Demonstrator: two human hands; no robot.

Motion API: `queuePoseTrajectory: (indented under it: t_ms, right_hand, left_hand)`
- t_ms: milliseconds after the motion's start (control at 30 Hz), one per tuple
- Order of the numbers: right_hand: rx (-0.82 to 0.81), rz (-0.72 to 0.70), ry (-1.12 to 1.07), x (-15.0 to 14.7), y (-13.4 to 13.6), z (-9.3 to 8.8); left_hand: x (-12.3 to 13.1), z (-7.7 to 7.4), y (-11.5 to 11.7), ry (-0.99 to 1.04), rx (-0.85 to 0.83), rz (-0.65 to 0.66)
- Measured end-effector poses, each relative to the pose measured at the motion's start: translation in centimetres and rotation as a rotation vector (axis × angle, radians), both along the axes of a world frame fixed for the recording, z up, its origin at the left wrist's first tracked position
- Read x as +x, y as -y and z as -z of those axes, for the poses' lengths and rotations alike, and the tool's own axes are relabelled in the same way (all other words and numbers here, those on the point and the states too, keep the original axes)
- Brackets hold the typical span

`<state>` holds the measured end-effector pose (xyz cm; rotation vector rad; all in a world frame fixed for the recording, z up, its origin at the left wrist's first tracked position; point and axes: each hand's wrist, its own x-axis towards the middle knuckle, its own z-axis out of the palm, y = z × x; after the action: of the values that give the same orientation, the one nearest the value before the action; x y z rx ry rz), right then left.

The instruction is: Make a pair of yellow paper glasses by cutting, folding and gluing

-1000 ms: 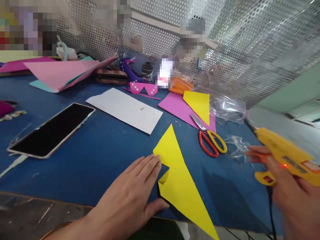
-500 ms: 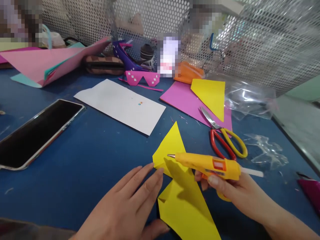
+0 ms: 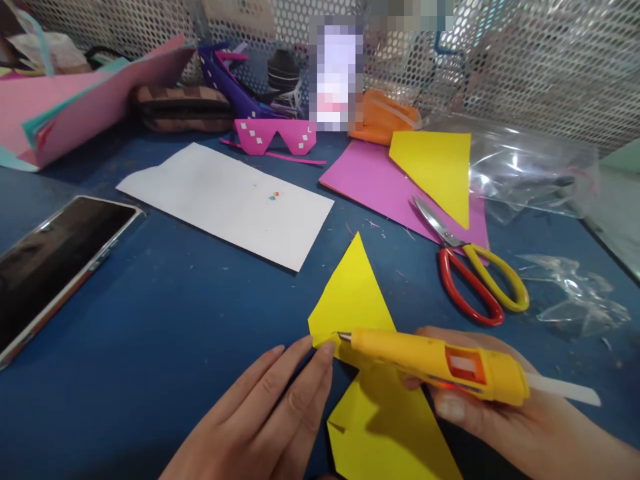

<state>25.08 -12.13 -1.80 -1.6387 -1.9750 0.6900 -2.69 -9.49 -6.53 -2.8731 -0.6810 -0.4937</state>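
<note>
A yellow paper cutout (image 3: 350,293) with a pointed top and a folded edge lies on the blue table before me. My left hand (image 3: 270,407) is stretched out, its fingertips on the cutout's left fold. My right hand (image 3: 480,413) is wrapped round a yellow hot glue gun (image 3: 420,360), with a white glue stick out of its back end. The gun's metal nozzle is at the fold, close beside my left fingertips; whether it touches the paper I cannot tell. Part of the cutout is hidden under the gun, and its lower end runs out of view.
Scissors (image 3: 465,260) with red and yellow handles lie on the right, partly over pink paper (image 3: 360,173) and a yellow piece (image 3: 440,167). White paper (image 3: 225,207), a phone (image 3: 65,253) and pink paper glasses (image 3: 275,137) lie further off. Clear plastic (image 3: 575,293) is at right.
The glue gun's nozzle has come down and nearer to my left fingertips at the fold. My view has shifted a little downward and closer. My left hand stays on the paper.
</note>
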Motion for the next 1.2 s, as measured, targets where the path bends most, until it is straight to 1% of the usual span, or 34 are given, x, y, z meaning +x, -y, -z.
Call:
queuePoseTrajectory:
  t_ms: [67,200,433,667,733,800,900,1100,1200]
  right_hand:
    - [-0.016,-0.028,-0.006,-0.22,-0.22,-0.15]
    - [-0.112,-0.067,-0.047,-0.60,-0.40,-0.38]
    - [-0.072,-0.067,-0.011,-0.77,-0.35,-0.53]
    - [-0.026,-0.063,0.038,-0.44,0.03,-0.24]
    - [-0.016,-0.062,0.048,-0.32,0.12,-0.20]
    - [-0.034,-0.064,0.040,-0.27,0.09,-0.21]
    - [-0.085,-0.073,0.012,-0.36,-0.13,-0.32]
    - [-0.104,-0.066,-0.019,-0.60,-0.44,-0.31]
    - [-0.139,-0.062,-0.049,-0.51,-0.38,-0.20]
  left_hand:
    - [-0.12,-0.03,0.00,0.000,-0.007,0.004]
    - [-0.34,-0.18,-0.08,0.000,-0.006,0.036]
    - [-0.10,-0.25,-0.31,0.040,-0.004,0.026]
    - [-0.08,-0.22,-0.31,0.042,-0.017,0.028]
    - [-0.07,-0.15,-0.19,0.054,-0.021,0.010]
    - [-0.04,-0.05,-0.12,0.073,-0.032,-0.026]
    - [-0.05,0.07,-0.20,0.068,-0.046,-0.046]
    - [-0.60,0.20,-0.41,0.038,-0.049,0.012]
    - [-0.75,0.21,-0.31,0.017,-0.053,0.008]
